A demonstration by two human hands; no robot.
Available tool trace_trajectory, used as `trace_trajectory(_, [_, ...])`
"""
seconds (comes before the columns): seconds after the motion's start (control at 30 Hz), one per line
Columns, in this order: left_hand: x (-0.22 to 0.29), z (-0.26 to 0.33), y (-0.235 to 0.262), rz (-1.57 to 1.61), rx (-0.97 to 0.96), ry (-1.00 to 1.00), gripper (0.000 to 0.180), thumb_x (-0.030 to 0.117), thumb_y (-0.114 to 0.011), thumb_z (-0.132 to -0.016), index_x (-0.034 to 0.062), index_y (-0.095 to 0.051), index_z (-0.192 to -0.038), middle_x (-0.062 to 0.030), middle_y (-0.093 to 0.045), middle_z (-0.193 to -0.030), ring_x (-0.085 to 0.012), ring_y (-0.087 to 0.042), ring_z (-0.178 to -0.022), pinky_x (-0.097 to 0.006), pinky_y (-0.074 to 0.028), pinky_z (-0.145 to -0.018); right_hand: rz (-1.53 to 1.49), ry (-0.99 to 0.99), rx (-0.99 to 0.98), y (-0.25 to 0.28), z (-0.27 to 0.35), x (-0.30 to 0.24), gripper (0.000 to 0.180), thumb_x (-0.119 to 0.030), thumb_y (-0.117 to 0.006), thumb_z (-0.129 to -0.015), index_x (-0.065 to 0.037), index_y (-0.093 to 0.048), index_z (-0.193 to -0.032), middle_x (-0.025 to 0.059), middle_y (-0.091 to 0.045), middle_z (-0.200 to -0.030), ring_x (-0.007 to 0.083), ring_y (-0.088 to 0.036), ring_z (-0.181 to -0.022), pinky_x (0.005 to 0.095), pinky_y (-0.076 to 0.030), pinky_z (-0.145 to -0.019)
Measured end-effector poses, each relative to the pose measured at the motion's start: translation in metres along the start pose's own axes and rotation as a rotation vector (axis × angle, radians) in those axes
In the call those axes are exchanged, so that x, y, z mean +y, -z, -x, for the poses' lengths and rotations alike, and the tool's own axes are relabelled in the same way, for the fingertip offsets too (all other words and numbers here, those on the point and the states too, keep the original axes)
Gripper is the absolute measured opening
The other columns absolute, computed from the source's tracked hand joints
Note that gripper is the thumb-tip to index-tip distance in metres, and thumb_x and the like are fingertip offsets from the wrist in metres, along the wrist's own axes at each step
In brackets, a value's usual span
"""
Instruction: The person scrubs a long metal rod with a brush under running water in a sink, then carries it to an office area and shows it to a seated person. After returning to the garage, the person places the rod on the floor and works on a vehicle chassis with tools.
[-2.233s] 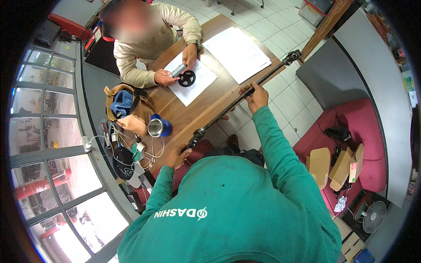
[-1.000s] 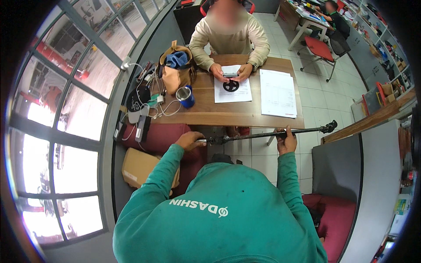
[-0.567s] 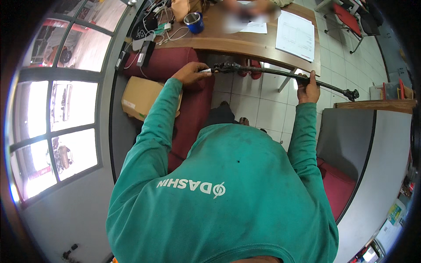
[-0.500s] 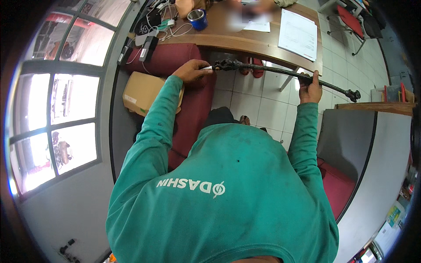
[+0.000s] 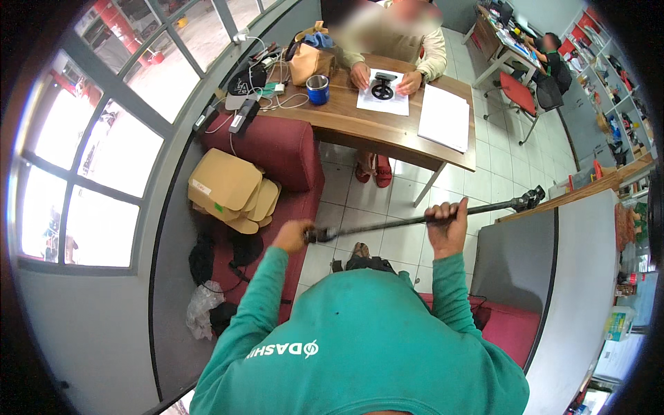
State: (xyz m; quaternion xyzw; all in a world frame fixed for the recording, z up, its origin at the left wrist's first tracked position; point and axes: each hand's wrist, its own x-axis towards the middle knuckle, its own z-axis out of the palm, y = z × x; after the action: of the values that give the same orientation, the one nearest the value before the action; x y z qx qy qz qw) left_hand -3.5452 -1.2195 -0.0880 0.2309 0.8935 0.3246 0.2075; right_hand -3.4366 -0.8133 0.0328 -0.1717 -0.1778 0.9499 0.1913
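Observation:
I hold a long, thin, dark metal shaft (image 5: 377, 225) in front of me, with a knuckle-like joint at each end. My left hand (image 5: 289, 236) is closed at its left end, by the joint there; these fingers are slightly blurred. My right hand (image 5: 448, 227) wraps around the rod further right, thumb and fingers closed on it. Beyond that hand the shaft runs up to the right, so its right joint sits higher than the left one. Both forearms are in green sleeves.
Ahead stands a wooden table (image 5: 346, 123) with papers (image 5: 443, 117), a blue mug (image 5: 317, 90) and cables. A seated person's hands (image 5: 409, 83) rest beside a sheet with a black wheel-shaped object. Cardboard pieces (image 5: 225, 181) lie on the red sofa (image 5: 294, 155) at left; a grey partition (image 5: 515, 259) stands at right.
My view has tilted up, showing more of the table and the seated person. The shaft has gone from sloping down rightward to rising rightward, still held in both hands.

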Motion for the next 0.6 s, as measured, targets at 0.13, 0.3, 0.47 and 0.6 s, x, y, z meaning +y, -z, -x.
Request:
trace_trajectory(0.13, [-0.056,0.094,-0.103,-0.12,0.033,0.152,0.045,0.016,-0.076,-0.081,0.0122,-0.067,-0.125,-0.0173,-0.066,-0.124,-0.0379,-0.062,-0.114,-0.047,-0.05,-0.096,0.184,-0.121,-0.084,-0.009,0.07,0.045,0.052,-0.045,-0.047,-0.108,-0.013,-0.039,-0.067,-0.0005,-0.033,-0.056,0.0164,-0.038,-0.054,0.0363,-0.041,-0.06])
trace_trajectory(0.3, [-0.106,0.25,-0.23,0.043,-0.031,0.572,0.102,0.038,-0.078,-0.085,0.0126,-0.016,-0.162,-0.0311,-0.028,-0.159,-0.0468,-0.042,-0.139,-0.048,-0.036,-0.117,0.737,-0.122,-0.472,-0.016,0.12,0.101,0.051,-0.04,-0.057,-0.103,-0.012,-0.039,-0.065,0.0011,-0.035,-0.055,0.0159,-0.037,-0.05,0.0337,-0.037,-0.053])
trace_trajectory(0.47, [-0.118,0.398,-0.3,0.45,-0.105,0.962,0.094,0.038,-0.078,-0.085,0.0112,-0.022,-0.156,-0.029,-0.032,-0.152,-0.0445,-0.045,-0.133,-0.048,-0.038,-0.112,0.955,-0.492,-0.65,-0.011,0.133,0.166,0.039,-0.034,-0.07,-0.096,-0.009,-0.056,-0.07,0.0004,-0.05,-0.06,0.0114,-0.048,-0.053,0.0292,-0.037,-0.047])
trace_trajectory(0.6, [-0.098,0.479,-0.327,0.687,0.178,1.113,0.088,0.038,-0.078,-0.086,0.01,-0.026,-0.151,-0.0273,-0.036,-0.146,-0.0426,-0.047,-0.128,-0.047,-0.039,-0.108,1.342,-0.601,-0.963,-0.021,0.156,0.23,0.039,-0.042,-0.071,-0.095,-0.011,-0.061,-0.073,0.0009,-0.058,-0.067,0.0107,-0.051,-0.055,0.0319,-0.039,-0.05])
